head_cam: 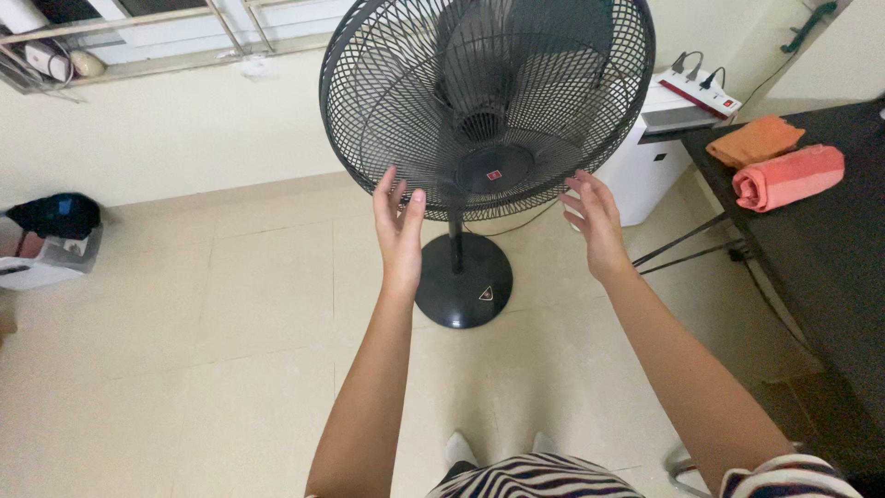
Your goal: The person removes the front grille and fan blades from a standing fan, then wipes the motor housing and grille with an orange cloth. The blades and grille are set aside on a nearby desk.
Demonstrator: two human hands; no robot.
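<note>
Black pedestal fan (487, 101) is seen on the tiled floor (230, 304) near the wall, on its round base (464, 281). The left hand (398, 231) and the right hand (595, 221) are held spread and empty just below the grille, apparently not touching it. A white appliance (645, 166) with a power strip (698, 92) is placed behind. Two rolled towels (779, 161) are laid on the dark counter (830, 267) at the right.

Home room — tiled floor (230, 304), black pedestal fan (486, 101), barred window (175, 37), rolled towels (788, 177) on dark table (830, 267), power strip (699, 90) — domestic furnishings throughout.
</note>
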